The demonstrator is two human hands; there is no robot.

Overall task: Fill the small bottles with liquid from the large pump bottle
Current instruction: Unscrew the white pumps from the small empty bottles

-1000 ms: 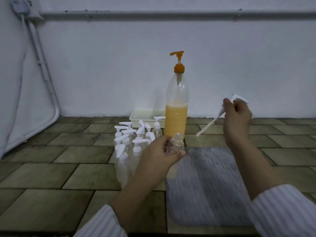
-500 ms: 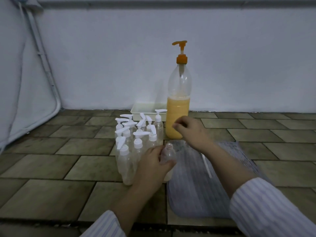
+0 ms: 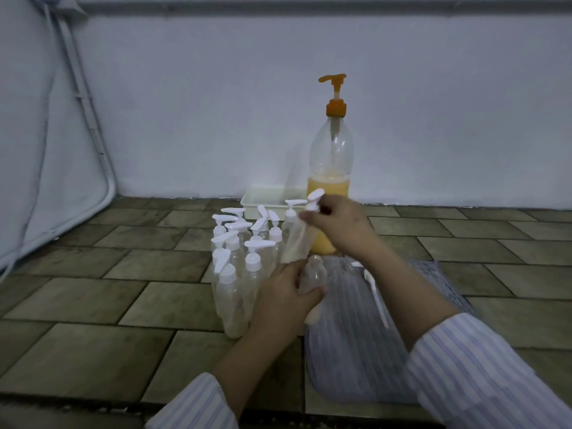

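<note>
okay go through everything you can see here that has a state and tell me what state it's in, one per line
large pump bottle: upright, partly full of orange liquid, pump on
left hand: grips an uncapped small bottle
right hand: holds a capped small bottle by its pump top, tilted
removed pump: lying on the grey mat
clustered small bottles: upright, capped
white tray: open, contents unclear

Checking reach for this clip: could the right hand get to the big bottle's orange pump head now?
Probably not yet: the right hand grips a small capped bottle, though nothing blocks the pump head above.
</note>
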